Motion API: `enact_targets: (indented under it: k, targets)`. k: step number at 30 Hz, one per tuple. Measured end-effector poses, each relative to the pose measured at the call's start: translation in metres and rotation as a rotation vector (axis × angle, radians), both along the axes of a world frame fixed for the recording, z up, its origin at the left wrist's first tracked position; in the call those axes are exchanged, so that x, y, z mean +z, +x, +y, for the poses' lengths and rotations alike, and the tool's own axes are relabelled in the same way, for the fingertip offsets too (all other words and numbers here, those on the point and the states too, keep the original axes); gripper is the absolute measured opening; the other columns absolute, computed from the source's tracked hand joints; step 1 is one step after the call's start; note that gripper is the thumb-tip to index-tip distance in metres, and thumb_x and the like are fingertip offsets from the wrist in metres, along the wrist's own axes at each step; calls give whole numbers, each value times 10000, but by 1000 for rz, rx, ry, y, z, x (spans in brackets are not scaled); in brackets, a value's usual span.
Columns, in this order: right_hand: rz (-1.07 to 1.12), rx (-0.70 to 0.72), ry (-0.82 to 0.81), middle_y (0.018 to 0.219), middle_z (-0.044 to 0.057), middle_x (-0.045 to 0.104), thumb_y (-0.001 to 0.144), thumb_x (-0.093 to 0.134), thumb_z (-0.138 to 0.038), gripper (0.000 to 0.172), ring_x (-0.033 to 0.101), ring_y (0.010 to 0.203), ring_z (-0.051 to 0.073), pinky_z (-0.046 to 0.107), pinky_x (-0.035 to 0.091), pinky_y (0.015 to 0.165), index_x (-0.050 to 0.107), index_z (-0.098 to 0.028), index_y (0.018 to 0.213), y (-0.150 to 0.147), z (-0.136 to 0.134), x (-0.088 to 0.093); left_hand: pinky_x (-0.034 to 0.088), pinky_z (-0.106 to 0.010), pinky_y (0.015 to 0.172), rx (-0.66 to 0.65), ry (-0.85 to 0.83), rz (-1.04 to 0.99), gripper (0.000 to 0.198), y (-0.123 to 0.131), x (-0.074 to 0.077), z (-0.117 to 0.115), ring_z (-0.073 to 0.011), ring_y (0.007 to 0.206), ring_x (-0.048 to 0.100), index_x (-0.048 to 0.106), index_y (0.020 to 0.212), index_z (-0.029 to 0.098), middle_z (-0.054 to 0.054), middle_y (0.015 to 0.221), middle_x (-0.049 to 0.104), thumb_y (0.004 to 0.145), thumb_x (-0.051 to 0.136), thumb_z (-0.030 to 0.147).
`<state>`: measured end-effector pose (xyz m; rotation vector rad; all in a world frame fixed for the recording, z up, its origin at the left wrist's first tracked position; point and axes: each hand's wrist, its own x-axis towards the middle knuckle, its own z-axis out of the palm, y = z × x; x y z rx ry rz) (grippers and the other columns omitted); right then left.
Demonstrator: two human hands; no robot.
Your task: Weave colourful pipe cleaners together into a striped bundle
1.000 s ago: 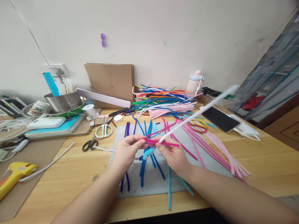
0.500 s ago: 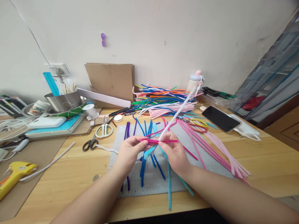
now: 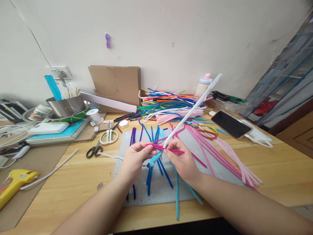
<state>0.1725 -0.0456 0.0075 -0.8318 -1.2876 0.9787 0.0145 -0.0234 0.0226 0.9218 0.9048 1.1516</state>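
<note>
Both my hands meet above a grey cutting mat (image 3: pixel 215 169) on the wooden table. My left hand (image 3: pixel 135 160) pinches a hot-pink pipe cleaner (image 3: pixel 174 150) that lies crosswise, together with a light-blue one (image 3: pixel 155 159). My right hand (image 3: pixel 182 161) is closed on a long white pipe cleaner (image 3: pixel 193 109) where it crosses the pink one. The white stem sticks up and to the right, towards the wall. Blue and purple pipe cleaners (image 3: pixel 133 135) lie on the mat under my hands.
A big heap of coloured pipe cleaners (image 3: pixel 171 104) lies at the back, pink ones (image 3: pixel 227 156) fan out on the right. Scissors (image 3: pixel 94 150) and a white pair (image 3: pixel 109 136) lie left of the mat. A phone (image 3: pixel 231 124), a yellow glue gun (image 3: pixel 14 182), a metal tin (image 3: pixel 66 106), cardboard (image 3: pixel 116 85).
The free end of the white pipe cleaner has swung about in the air, dipping left and then rising again. My hands have stayed in place over the mat, fingers working at the crossing point.
</note>
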Motion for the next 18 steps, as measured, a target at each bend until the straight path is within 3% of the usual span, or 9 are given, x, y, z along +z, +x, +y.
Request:
enact_targets:
  k: [6,9,11,13,16,18]
  targets:
    - [77,35,-24,846,-10,586,782,612,-233,106,554,822,140,290,415,787,515,-213,745,-1,2,-1,523,-203,608,17,-17,-10,212,0,-2,3,-116,587,650,679,731,136,-21,618,694,613,774,284]
    - [214,67,-116,862,-17,590,767,639,-243,102,559,852,132,287,411,827,542,-219,790,-2,5,-2,531,-231,637,33,22,19,213,0,-2,2,-129,608,656,672,737,141,-22,639,693,619,769,290]
    - [327,86,-241,889,-8,603,750,658,-259,151,564,894,138,296,408,855,562,-225,862,-4,7,-3,533,-264,669,84,138,125,189,0,-1,-1,-145,641,657,677,755,154,-28,676,693,644,750,287]
    - [425,128,-424,900,12,624,738,661,-279,196,579,907,152,318,414,869,580,-212,903,-6,8,-4,524,-280,698,171,356,312,139,0,0,-6,-163,710,651,694,773,178,-42,754,694,672,727,267]
    - [533,343,-641,896,41,652,707,647,-212,190,608,887,173,347,433,866,614,-179,891,-8,4,-2,496,-292,768,238,677,591,104,-1,1,-13,-179,815,629,720,813,225,-56,861,688,718,680,219]
    - [586,512,-662,928,47,659,677,619,-127,236,609,897,177,345,446,851,625,-175,908,-9,0,2,480,-301,799,215,795,701,142,-2,0,-15,-183,840,623,721,855,246,-60,884,690,750,641,193]
